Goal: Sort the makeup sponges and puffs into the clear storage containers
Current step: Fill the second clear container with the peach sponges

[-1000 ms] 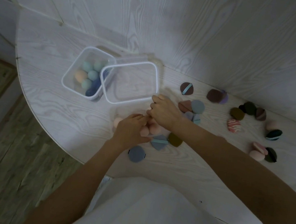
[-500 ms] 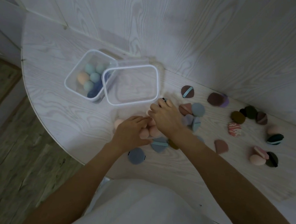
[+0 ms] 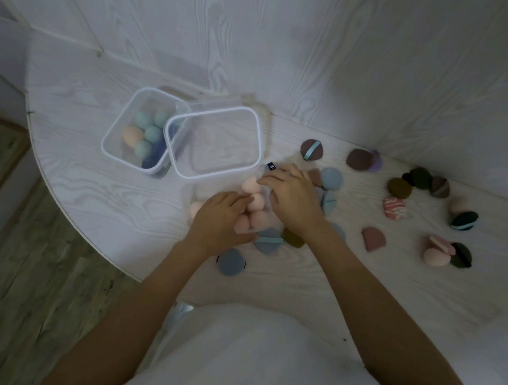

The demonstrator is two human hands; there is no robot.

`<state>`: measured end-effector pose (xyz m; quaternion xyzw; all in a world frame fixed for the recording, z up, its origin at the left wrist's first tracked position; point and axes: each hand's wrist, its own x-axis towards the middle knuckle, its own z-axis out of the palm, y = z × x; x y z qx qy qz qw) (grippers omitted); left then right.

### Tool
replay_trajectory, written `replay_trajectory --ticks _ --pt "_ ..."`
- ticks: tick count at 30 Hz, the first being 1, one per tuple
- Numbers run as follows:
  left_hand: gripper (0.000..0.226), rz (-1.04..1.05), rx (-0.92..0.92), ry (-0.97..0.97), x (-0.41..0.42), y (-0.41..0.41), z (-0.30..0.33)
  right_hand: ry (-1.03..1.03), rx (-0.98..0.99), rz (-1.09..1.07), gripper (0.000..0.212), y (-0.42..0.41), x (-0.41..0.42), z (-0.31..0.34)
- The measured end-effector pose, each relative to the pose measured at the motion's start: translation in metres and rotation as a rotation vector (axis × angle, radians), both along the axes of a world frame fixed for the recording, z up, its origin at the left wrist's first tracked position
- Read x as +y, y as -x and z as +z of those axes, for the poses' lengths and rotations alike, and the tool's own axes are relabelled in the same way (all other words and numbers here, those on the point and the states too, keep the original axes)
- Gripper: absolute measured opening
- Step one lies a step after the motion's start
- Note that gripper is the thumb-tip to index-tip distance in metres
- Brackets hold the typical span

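My left hand (image 3: 220, 217) grips a clear packet of pink egg-shaped sponges (image 3: 256, 202) at the table's middle. My right hand (image 3: 292, 194) pinches the packet's upper edge beside a small dark label (image 3: 270, 166). Behind the hands stand two clear containers. The left container (image 3: 119, 124) holds several teal, peach and blue sponges (image 3: 147, 133). The right container (image 3: 218, 112) overlaps it and holds nothing. Flat puffs lie around the hands: a blue-grey round one (image 3: 230, 262), a blue one (image 3: 268, 242) and an olive one (image 3: 293, 239).
More puffs and sponges are scattered to the right: a pink-brown puff (image 3: 373, 238), a striped pink one (image 3: 394, 208), a loose pink sponge (image 3: 434, 257), dark puffs (image 3: 460, 255). The white table's curved edge (image 3: 80, 227) drops to a wooden floor at the left. A wall panel rises behind.
Both hands stay on the packet. My right hand has shifted a little toward the containers, and the dark label and more pink sponges now show between the hands.
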<state>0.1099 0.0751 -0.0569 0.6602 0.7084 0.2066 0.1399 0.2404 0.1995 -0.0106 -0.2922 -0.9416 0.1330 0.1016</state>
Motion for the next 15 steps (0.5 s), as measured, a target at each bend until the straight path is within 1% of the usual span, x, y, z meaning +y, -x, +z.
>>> replay_trajectory --ticks 2,5,7,9,11,15 --pt "0.064 0.023 0.045 -0.024 -0.001 -0.004 0.005 0.099 0.059 -0.106 0.034 -0.022 -0.008 0.007" --pt "0.051 0.048 0.078 -0.097 -0.001 -0.016 0.016 0.159 0.083 -0.255 0.029 -0.066 -0.019 0.006" --pt "0.040 0.002 0.069 -0.212 0.002 -0.032 0.023 0.183 0.039 -0.330 0.028 -0.099 -0.026 0.002" --pt "0.031 -0.061 0.026 -0.303 0.007 -0.050 0.031 0.257 0.003 -0.412 0.028 -0.130 -0.033 0.001" --pt "0.030 -0.148 -0.057 -0.294 0.019 -0.078 0.039 0.282 0.007 -0.539 0.029 -0.167 -0.038 0.002" --pt "0.033 -0.319 -0.229 -0.141 0.059 -0.138 0.047 0.286 0.003 -0.761 0.032 -0.241 -0.033 -0.004"
